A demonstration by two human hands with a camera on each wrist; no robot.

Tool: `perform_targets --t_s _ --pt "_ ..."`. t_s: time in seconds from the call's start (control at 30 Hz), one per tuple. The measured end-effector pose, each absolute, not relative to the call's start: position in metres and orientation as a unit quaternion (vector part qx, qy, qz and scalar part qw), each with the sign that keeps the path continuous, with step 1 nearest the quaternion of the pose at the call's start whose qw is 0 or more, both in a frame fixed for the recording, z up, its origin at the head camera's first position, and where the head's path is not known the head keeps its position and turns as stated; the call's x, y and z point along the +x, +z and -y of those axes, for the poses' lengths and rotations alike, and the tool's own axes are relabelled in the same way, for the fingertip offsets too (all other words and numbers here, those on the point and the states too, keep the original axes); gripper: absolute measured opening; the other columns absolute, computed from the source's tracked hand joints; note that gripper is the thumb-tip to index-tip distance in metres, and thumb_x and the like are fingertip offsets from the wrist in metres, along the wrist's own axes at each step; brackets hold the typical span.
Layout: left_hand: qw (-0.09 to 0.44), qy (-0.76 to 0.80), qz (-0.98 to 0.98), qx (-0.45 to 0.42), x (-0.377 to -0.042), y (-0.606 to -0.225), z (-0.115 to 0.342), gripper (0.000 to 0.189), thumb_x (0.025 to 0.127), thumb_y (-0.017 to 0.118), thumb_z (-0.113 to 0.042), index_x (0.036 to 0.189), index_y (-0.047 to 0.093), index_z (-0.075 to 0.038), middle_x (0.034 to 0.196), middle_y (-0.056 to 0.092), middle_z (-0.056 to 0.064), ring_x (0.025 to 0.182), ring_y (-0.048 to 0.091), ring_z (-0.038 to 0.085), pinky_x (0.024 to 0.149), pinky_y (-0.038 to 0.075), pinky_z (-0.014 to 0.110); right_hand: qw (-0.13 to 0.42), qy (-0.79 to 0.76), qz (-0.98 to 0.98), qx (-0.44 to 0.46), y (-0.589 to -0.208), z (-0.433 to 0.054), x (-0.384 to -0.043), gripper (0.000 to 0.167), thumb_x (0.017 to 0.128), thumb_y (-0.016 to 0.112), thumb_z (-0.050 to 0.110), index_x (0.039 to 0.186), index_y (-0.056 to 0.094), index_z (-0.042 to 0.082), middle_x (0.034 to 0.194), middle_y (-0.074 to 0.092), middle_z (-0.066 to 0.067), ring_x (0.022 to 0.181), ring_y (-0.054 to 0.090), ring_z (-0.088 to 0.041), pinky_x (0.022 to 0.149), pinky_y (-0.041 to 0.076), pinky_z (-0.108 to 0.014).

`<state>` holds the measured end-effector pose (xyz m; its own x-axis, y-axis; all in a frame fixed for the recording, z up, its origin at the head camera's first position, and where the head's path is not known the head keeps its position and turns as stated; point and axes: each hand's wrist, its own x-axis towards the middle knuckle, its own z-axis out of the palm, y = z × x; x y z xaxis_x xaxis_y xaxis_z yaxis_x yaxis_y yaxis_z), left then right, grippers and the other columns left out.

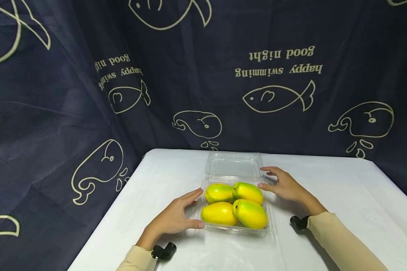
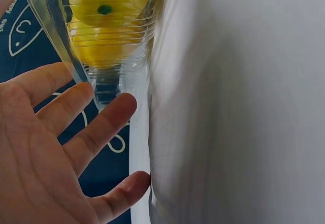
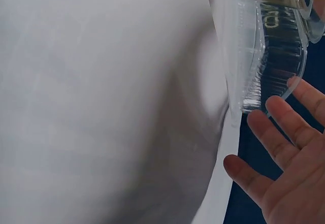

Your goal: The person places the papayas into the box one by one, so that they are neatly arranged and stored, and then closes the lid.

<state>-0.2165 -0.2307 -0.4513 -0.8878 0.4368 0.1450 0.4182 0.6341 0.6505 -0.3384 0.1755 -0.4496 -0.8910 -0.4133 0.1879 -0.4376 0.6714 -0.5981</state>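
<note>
Several yellow-green mangoes point(image 1: 218, 213) lie in a clear plastic clamshell box point(image 1: 230, 228) on the white-covered table. Its see-through lid point(image 1: 235, 165) is folded back toward the far side. My left hand point(image 1: 176, 216) is beside the box's left side, fingers spread and thumb near the front left corner. On the other side, my right hand point(image 1: 285, 185) has its fingers apart near the lid's hinge and the upper right mango. Both wrist views show extended fingers close to the plastic, holding nothing. Whether any fingertip touches the box, I cannot tell.
A white cloth point(image 1: 342, 210) covers the table, whose far edge meets a dark blue curtain point(image 1: 196, 75) printed with fish and whales. The curtain also hangs along the left side. A black wrist camera point(image 1: 164, 251) sits on the left wrist, another point(image 1: 298, 223) on the right.
</note>
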Motion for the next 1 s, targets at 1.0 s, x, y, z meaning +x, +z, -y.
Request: perform_targets --t_s 1.0 --pt "0.017 0.354 -0.905 0.234 -0.2165 -0.4481 0.2308 0.104 0.072 0.086 -0.054 0.158 0.033 -0.026 0.164 0.031 -0.009 0.134 0.055 0.018 0.115 0.041 0.047 0.098 0.339 0.901 0.253 -0.4407 -0.1702 -0.3336 0.081 0.081 0.081 0.048 0.145 0.051 0.009 0.149 0.048 -0.013 0.126 0.057 -0.041 0.102 0.041 -0.069"
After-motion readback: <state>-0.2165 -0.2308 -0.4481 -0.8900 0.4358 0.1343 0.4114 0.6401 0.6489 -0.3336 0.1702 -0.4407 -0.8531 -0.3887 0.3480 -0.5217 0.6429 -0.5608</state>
